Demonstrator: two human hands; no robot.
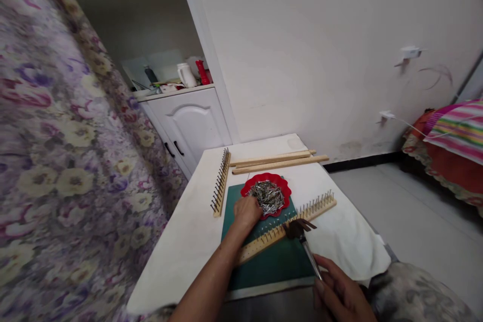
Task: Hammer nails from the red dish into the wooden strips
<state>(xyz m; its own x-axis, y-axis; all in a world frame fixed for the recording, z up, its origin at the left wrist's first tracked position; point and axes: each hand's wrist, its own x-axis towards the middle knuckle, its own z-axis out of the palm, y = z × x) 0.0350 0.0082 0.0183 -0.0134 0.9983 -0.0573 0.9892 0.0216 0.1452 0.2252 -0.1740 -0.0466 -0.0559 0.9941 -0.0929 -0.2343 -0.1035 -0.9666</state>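
A: What do the hands hold?

B: The right hand [339,289] holds a dark-headed claw hammer [311,258] by its shiny metal handle, low in the frame, right of the middle. The head is by the long, pale wood strip [256,247]. I can't tell if they touch.

A: And the left hand [247,210]?

B: Its fingers curl in at the near left side of the red, wavy-edged bowl [286,190]. I can't tell if they have a nail.

A: Why is the bowl there?

B: Maybe so the thin, shiny nails [268,195] are easy to reach. The strip has rows of nails poking up, but its lower left end shows just little holes.

A: What's under it?

B: A flat green mat [279,266], maybe to guard the white desk [169,261]. Smooth wood sticks [279,164] lie at the back, maybe to leave room.
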